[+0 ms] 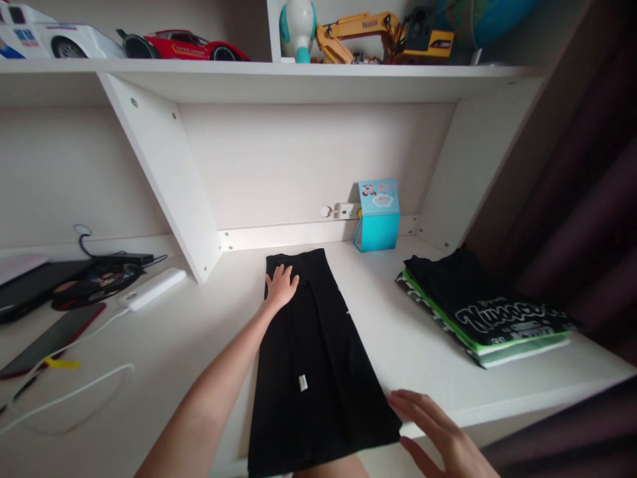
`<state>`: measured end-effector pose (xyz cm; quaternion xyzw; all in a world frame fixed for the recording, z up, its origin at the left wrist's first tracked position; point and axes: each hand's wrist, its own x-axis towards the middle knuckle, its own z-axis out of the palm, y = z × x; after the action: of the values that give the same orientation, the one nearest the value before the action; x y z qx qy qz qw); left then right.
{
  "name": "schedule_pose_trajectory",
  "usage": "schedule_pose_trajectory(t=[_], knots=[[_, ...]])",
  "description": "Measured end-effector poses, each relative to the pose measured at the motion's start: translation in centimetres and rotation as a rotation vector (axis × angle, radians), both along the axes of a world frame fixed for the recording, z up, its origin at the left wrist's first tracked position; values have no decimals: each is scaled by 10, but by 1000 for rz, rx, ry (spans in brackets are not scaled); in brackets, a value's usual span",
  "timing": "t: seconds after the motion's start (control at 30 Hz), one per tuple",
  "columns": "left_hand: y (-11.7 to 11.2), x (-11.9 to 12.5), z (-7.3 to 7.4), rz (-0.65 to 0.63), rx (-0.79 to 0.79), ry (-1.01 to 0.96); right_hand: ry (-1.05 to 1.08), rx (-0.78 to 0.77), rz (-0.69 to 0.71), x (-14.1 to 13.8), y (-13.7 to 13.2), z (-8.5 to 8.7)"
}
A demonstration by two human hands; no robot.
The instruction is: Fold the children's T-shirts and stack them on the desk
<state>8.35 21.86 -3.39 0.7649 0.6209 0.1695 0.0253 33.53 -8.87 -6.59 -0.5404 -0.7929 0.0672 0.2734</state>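
A black garment (318, 352), folded into a long strip with a small white label on it, lies on the white desk and reaches its front edge. On the garment's far end rests my left hand (283, 287), palm down with fingers spread. My right hand (440, 431) is beside the near right corner of the garment, thumb and fingers apart. Its fingertips are at or just off the cloth's edge; I cannot tell if they touch it. Off to the right sits a stack of folded shirts (488, 305), the top one black with white lettering.
A blue desk calendar (379, 229) stands at the back by a power socket (347, 211). To the left are a phone (52, 338), a white power strip (153, 289) and loose cables. The shelf above holds a red toy car (184, 46) and a yellow toy excavator (383, 36).
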Motion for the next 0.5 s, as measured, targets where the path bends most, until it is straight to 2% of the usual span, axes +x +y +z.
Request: schedule_pose_trajectory(t=[0.13, 0.2, 0.33, 0.5], knots=[[-41, 4, 6, -290, 2, 16, 27, -51, 24, -11, 9, 25], [-55, 4, 2, -367, -33, 37, 30, -125, 59, -18, 11, 32], [-63, 1, -8, -366, -57, 60, 17, -204, 63, -29, 10, 38], [-59, 0, -12, -357, -43, 66, -55, -159, 31, -35, 11, 32]])
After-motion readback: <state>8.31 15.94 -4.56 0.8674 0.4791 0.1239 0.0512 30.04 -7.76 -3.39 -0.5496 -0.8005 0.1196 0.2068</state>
